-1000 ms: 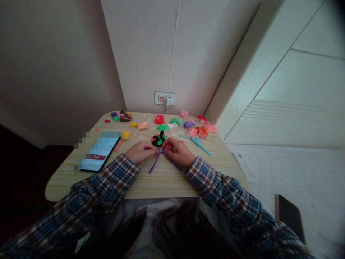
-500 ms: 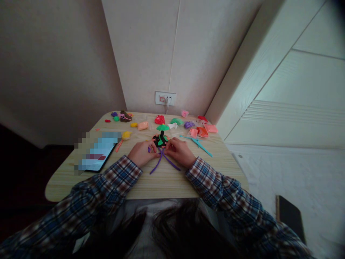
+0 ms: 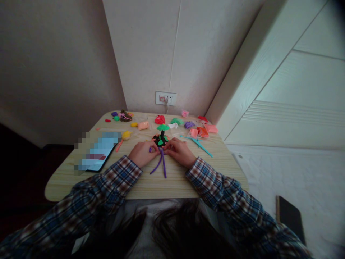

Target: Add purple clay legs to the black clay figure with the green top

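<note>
Two thin purple clay strands (image 3: 164, 167) meet near my fingertips and trail down toward the table's front edge. My left hand (image 3: 144, 154) pinches the purple clay at the upper end, with a small purple bit showing by its fingers. My right hand (image 3: 179, 153) is closed in a pinch on the same clay from the other side. Just beyond my fingers stands a small clay model: a black base (image 3: 156, 140) with green leaf shapes and orange pieces, a black stem, and a green top (image 3: 162, 127). My fingertips hide where the strands join.
A phone (image 3: 101, 153) with its screen lit lies left of my hands. Yellow clay (image 3: 126, 135) is beside it. Bagged clay in several colours, such as a red lump (image 3: 160, 119), lines the back. Blue-green tools (image 3: 202, 146) lie at the right.
The right purple strand has swung left and now hangs almost straight beside the other. My right hand has shifted slightly left, its pinch closer to my left fingers.
</note>
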A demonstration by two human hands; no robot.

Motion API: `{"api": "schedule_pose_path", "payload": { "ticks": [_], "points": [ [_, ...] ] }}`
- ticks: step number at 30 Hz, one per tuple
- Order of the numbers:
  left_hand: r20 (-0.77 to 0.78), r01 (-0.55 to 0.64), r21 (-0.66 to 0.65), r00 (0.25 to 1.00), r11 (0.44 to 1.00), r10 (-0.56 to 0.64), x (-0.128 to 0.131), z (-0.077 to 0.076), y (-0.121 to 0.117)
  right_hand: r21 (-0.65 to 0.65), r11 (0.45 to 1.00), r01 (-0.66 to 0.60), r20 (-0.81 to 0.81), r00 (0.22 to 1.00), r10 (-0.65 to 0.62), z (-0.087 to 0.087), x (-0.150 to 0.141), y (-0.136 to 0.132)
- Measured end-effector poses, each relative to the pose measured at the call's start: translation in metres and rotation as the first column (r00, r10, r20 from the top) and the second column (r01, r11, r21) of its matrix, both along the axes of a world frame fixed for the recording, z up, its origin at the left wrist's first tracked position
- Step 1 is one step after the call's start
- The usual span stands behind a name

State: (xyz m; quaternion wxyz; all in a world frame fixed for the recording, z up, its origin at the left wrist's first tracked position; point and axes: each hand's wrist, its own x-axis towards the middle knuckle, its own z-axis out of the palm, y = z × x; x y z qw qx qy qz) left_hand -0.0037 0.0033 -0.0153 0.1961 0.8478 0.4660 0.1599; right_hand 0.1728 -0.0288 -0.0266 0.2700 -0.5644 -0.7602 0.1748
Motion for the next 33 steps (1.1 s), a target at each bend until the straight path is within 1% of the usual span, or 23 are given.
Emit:
{"api": "schedule_pose_path", "payload": {
  "ticks": [6,11,14,18,22,26,29,33],
  "points": [
    [-0.015,-0.019,0.005,1.000,1.000,0.019,0.0012,0.0009,-0.0015,0.022,1.000,0.011,0.020,1.000,-0.011,-0.0007,0.0005,0.0009],
    [-0.001,-0.021,0.005,1.000,1.000,0.021,0.0017,0.0011,-0.0024,0.006,1.000,0.014,0.001,1.000,-0.014,0.0001,-0.0003,0.0003],
    [0.009,-0.023,-0.001,1.000,1.000,0.023,0.0014,0.0011,-0.0026,-0.003,1.000,0.013,0.018,1.000,-0.012,0.0010,-0.0005,-0.0006],
    [0.012,0.008,-0.019,1.000,1.000,-0.007,-0.0011,0.0011,-0.0030,-0.028,0.999,-0.029,0.030,0.999,0.030,0.0023,-0.0003,-0.0016],
    [-0.026,0.067,-0.066,0.997,0.996,-0.068,-0.0036,0.0028,-0.0053,-0.026,0.999,-0.022,0.011,1.000,0.022,0.0043,-0.0020,-0.0030],
    [-0.023,0.129,-0.112,0.991,0.985,-0.132,-0.0030,0.0049,-0.0069,-0.035,0.999,-0.032,0.050,0.998,0.034,0.0057,-0.0059,-0.0051],
    [-0.019,0.137,-0.128,0.990,0.982,-0.141,-0.0024,0.0046,-0.0055,-0.068,0.997,-0.045,0.047,0.998,0.048,0.0057,-0.0057,-0.0051],
    [-0.024,0.117,-0.145,0.992,0.982,-0.122,-0.0029,0.0043,-0.0036,-0.076,0.997,-0.028,-0.004,1.000,0.028,0.0068,-0.0024,-0.0045]
  ]
}}
